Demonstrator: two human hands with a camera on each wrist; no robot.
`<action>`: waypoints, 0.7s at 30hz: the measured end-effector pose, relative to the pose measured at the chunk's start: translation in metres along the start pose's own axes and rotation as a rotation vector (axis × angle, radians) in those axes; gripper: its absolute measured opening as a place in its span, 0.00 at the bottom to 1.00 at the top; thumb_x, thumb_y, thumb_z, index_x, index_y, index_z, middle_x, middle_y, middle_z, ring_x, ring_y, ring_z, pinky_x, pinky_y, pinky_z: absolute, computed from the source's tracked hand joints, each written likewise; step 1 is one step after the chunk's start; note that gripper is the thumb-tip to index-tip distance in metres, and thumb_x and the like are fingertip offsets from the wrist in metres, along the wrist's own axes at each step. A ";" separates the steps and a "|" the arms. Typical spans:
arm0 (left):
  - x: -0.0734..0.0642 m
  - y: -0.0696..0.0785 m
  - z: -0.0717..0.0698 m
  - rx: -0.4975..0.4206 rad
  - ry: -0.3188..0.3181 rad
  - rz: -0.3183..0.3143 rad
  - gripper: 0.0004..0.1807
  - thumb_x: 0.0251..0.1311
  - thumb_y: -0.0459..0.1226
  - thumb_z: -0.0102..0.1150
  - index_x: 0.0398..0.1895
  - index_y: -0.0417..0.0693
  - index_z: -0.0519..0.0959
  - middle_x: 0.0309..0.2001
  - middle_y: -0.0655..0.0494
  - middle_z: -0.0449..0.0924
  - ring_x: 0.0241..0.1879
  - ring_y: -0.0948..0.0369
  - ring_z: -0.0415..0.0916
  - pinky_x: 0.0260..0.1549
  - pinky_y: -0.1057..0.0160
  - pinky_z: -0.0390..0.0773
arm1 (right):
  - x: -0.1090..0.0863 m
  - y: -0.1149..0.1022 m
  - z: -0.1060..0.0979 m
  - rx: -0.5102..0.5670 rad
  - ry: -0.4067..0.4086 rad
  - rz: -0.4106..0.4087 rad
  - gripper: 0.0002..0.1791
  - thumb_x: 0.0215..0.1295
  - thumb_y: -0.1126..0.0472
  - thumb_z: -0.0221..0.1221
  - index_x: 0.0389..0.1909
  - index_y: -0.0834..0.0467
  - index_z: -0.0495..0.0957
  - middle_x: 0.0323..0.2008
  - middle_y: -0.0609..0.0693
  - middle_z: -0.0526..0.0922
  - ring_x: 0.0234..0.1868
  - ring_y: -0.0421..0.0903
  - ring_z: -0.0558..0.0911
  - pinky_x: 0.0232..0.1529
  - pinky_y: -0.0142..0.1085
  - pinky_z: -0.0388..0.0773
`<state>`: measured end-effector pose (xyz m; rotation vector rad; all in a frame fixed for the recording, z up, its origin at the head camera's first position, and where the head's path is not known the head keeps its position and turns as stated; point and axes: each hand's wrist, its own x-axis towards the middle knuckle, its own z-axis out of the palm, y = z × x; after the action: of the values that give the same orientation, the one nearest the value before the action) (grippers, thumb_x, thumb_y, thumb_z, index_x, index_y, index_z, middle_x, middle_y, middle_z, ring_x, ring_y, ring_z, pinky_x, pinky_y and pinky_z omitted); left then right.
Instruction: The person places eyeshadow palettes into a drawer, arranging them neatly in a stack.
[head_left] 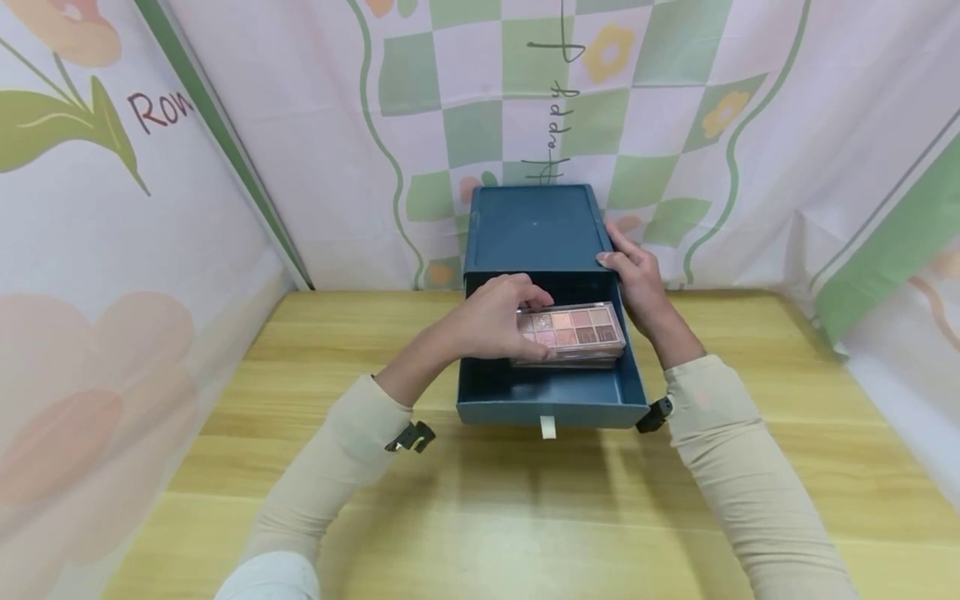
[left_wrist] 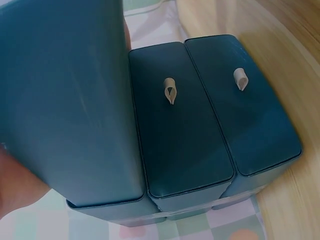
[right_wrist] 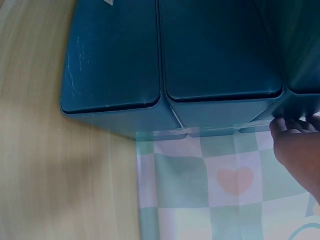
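A dark blue drawer cabinet (head_left: 534,229) stands against the curtain, its top drawer (head_left: 480,412) pulled out. Inside it is a stack of eyeshadow palettes, the uppermost one (head_left: 581,327) showing rows of pink, orange and brown pans under a clear lid. My left hand (head_left: 491,321) reaches over the drawer's left wall and grips the stack's left end, thumb in front and fingers behind. At the cabinet's right side my right hand (head_left: 637,283) holds on, thumb over the top edge; in the right wrist view its fingers (right_wrist: 295,125) lie against the side.
Two lower drawers, the middle (left_wrist: 180,125) and the bottom (left_wrist: 245,110), are closed, each with a small pull loop. A pale tab (head_left: 548,427) hangs from the pulled-out drawer. Wooden table (head_left: 510,533) lies below, with a patterned curtain (head_left: 525,108) behind and at both sides.
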<state>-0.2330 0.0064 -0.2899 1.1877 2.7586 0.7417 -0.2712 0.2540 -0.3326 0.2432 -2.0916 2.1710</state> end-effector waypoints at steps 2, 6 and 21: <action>-0.002 -0.001 -0.002 0.009 0.010 0.004 0.36 0.50 0.50 0.76 0.62 0.47 0.79 0.54 0.54 0.81 0.53 0.59 0.75 0.54 0.60 0.78 | 0.000 0.001 0.000 0.002 -0.002 -0.001 0.37 0.72 0.66 0.47 0.80 0.59 0.47 0.83 0.51 0.42 0.84 0.43 0.41 0.83 0.33 0.46; -0.012 -0.006 -0.006 0.001 0.050 0.007 0.39 0.52 0.52 0.75 0.66 0.46 0.76 0.61 0.52 0.78 0.60 0.56 0.75 0.60 0.55 0.78 | 0.001 0.002 0.001 0.003 -0.004 -0.002 0.37 0.72 0.66 0.47 0.80 0.59 0.48 0.84 0.51 0.42 0.84 0.43 0.43 0.82 0.32 0.48; -0.081 -0.021 -0.009 -0.253 0.500 0.041 0.22 0.56 0.41 0.73 0.52 0.42 0.84 0.52 0.48 0.85 0.54 0.55 0.80 0.57 0.52 0.81 | 0.001 0.003 -0.002 0.021 0.007 -0.005 0.37 0.72 0.65 0.48 0.80 0.60 0.48 0.83 0.51 0.43 0.84 0.44 0.42 0.83 0.33 0.47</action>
<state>-0.1920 -0.0661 -0.3025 1.1345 2.8802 1.5252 -0.2730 0.2557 -0.3348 0.2427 -2.0635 2.1892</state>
